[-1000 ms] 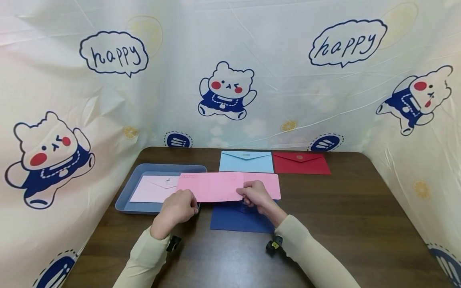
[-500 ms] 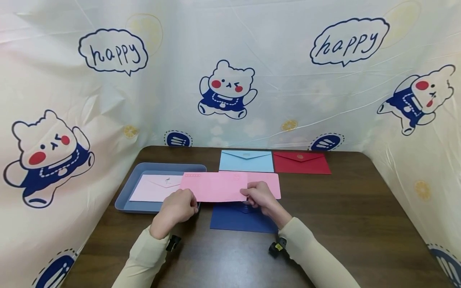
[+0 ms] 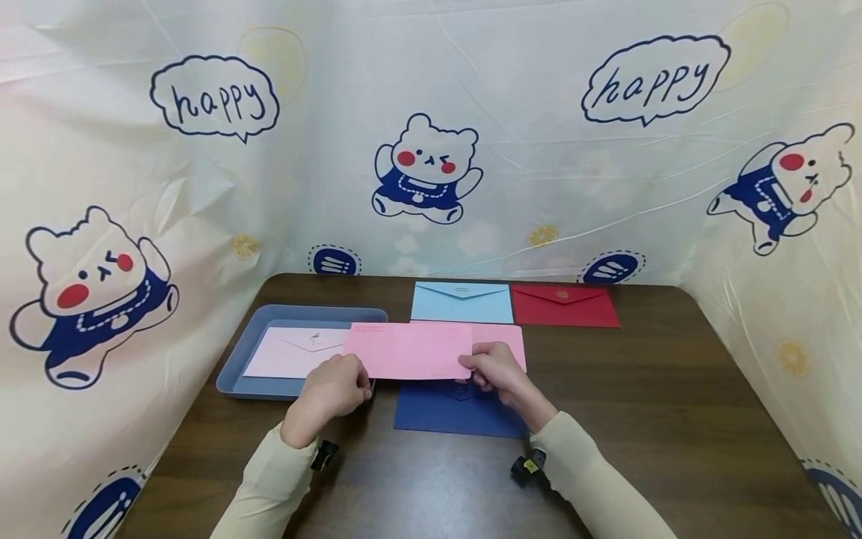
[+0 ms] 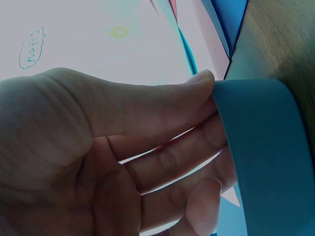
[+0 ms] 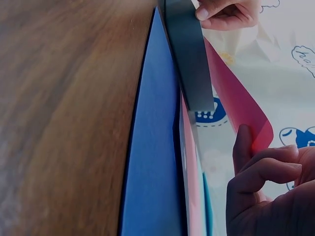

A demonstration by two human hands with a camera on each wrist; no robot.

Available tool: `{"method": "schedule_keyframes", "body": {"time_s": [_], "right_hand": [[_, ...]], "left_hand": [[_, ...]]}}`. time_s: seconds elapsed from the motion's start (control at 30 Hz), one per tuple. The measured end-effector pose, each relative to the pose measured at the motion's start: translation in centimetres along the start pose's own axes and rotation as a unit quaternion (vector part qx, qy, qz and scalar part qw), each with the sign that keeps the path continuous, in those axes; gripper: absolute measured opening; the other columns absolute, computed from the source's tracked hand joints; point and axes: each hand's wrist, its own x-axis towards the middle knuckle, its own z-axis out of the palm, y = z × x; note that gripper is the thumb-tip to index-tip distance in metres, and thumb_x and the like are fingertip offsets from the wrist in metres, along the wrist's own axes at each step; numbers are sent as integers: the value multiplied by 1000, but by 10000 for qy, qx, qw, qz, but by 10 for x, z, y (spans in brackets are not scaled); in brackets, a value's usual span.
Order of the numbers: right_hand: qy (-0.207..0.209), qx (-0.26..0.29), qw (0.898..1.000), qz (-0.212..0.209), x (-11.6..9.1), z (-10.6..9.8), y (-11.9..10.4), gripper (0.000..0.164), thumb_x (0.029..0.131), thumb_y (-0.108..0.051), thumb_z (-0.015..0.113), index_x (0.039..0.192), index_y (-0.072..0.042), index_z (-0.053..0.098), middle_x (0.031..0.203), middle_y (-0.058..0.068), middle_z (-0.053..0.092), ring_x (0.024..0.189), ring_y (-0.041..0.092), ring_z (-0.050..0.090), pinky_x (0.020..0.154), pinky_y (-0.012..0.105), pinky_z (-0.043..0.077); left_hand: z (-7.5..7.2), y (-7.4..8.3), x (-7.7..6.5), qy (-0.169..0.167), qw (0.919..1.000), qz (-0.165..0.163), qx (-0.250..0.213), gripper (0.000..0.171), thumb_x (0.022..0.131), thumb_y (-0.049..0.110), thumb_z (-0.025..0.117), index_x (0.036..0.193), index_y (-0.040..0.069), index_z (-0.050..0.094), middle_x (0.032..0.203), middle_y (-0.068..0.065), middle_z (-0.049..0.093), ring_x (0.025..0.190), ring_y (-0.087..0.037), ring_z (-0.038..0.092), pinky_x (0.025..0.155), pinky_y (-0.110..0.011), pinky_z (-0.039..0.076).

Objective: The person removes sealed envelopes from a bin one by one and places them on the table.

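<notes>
My right hand (image 3: 497, 369) pinches a pink envelope (image 3: 404, 353) at its lower right corner. In the right wrist view that envelope (image 5: 238, 96) stands raised above the tabletop things, fingertips on its near end. My left hand (image 3: 337, 385) grips the near right rim of a blue-grey tray (image 3: 232, 370); thumb and fingers meet on the tray wall (image 4: 266, 157) in the left wrist view. A pale pink envelope (image 3: 279, 358) with a small bird print lies in the tray, its right end hidden by the held envelope.
Another pink envelope (image 3: 509, 343) lies partly hidden behind the right hand. Nearer is a dark blue envelope (image 3: 451, 412). Along the back lie a light blue envelope (image 3: 461, 305) and a red envelope (image 3: 564, 311). A printed curtain (image 3: 525, 187) surrounds the table.
The right hand has shifted slightly right, drawing the pink envelope with it, so more of the pale envelope in the tray shows. My left hand has stayed at the tray rim.
</notes>
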Motion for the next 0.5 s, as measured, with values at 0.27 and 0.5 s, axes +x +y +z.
{"method": "schedule_keyframes", "body": {"time_s": [0.27,0.5], "right_hand": [[14,-32,10000,39,-4,-7,1,39,98,-11,70,67,-11,45,55,3,44,47,13,42,47,23,30],[-36,-13,10000,86,-3,-14,3,37,99,-12,70,69,-11,48,56,3,45,49,13,42,48,23,30]], "left_hand": [[0,1,-2,70,9999,76,55,18,88,8,80,73,14,72,65,1,59,62,-21,54,57,-36,45],[1,0,-2,91,9999,76,45,19,88,8,80,72,13,72,64,1,59,62,-21,54,58,-36,45]]}}
